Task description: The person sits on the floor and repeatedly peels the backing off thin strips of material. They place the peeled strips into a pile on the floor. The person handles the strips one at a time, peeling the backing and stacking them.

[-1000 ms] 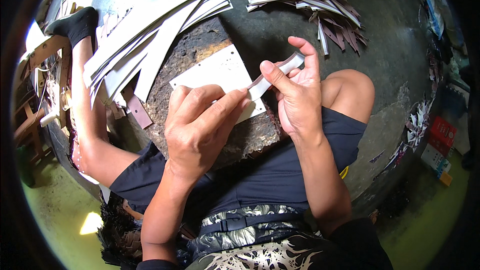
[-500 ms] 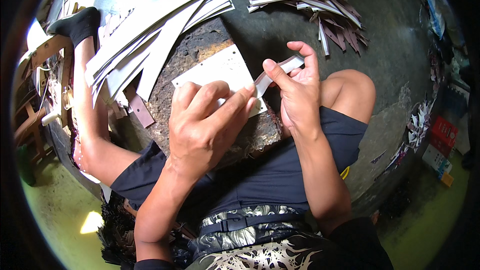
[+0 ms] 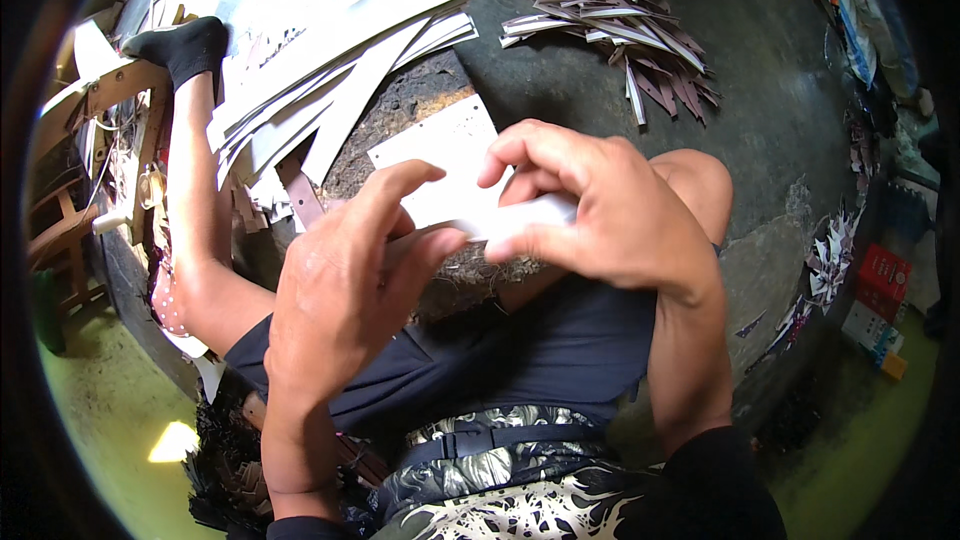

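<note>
left hand (image 3: 335, 285) and right hand (image 3: 605, 210) both clamped on a kinda blurry thin white strip (image 3: 540, 213), over a flat white plate's (image 3: 440, 152) near edge, dark grey floor (image 3: 760, 110) spreading off right

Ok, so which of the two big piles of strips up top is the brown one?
The right-hand pile of short strips: it shows plenty of brown, while the left-hand pile of longer strips looks white.

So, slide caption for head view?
Left hand and right hand hold a pale strip near a white plate on a block.
</note>
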Tool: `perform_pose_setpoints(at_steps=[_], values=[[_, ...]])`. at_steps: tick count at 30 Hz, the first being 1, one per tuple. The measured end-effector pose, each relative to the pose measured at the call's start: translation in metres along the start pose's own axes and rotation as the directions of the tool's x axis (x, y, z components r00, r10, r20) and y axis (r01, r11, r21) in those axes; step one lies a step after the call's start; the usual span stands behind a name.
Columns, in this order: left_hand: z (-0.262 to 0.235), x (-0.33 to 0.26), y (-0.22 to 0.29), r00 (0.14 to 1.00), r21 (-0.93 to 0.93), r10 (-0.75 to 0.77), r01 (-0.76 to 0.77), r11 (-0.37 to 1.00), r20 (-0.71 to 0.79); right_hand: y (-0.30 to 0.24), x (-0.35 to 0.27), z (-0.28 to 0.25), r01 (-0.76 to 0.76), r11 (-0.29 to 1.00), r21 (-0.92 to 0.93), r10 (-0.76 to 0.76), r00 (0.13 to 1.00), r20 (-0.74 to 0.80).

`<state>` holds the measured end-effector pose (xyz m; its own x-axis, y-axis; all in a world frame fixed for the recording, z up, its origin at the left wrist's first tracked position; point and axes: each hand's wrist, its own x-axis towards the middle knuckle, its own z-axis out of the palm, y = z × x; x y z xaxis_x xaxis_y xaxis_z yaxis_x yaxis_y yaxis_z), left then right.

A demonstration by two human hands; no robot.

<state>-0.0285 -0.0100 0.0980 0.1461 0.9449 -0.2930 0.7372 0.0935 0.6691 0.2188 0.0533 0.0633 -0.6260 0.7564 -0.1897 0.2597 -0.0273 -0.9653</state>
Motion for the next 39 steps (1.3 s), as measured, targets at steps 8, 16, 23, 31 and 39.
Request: perform_pose_setpoints(at_steps=[8, 16, 23, 31, 39], values=[[0.035, -0.017, -0.025, 0.976, 0.265, 0.021, 0.038, 0.964, -0.215, 0.022, 0.002, 0.020, -0.129, 0.987, -0.101, 0.102, 0.966, -0.238], [0.064, 0.013, -0.006, 0.894, 0.089, 0.294, -0.281, 0.956, -0.339, 0.024, 0.013, 0.033, -0.059, 0.970, -0.237, -0.027, 0.939, -0.344], [0.078, 0.029, -0.034, 0.884, -0.011, 0.271, -0.298, 0.954, -0.381, 0.057, 0.014, 0.018, -0.077, 0.944, 0.319, 0.165, 0.952, -0.257], [0.080, 0.034, -0.031, 0.830, 0.154, 0.397, -0.367, 0.918, -0.391, 0.063, 0.014, 0.019, -0.169, 0.889, 0.425, 0.302, 0.914, -0.270], [0.079, 0.034, -0.032, 0.844, 0.144, 0.402, -0.376, 0.916, -0.355, 0.067, 0.017, 0.019, -0.183, 0.897, 0.403, 0.300, 0.920, -0.251]])
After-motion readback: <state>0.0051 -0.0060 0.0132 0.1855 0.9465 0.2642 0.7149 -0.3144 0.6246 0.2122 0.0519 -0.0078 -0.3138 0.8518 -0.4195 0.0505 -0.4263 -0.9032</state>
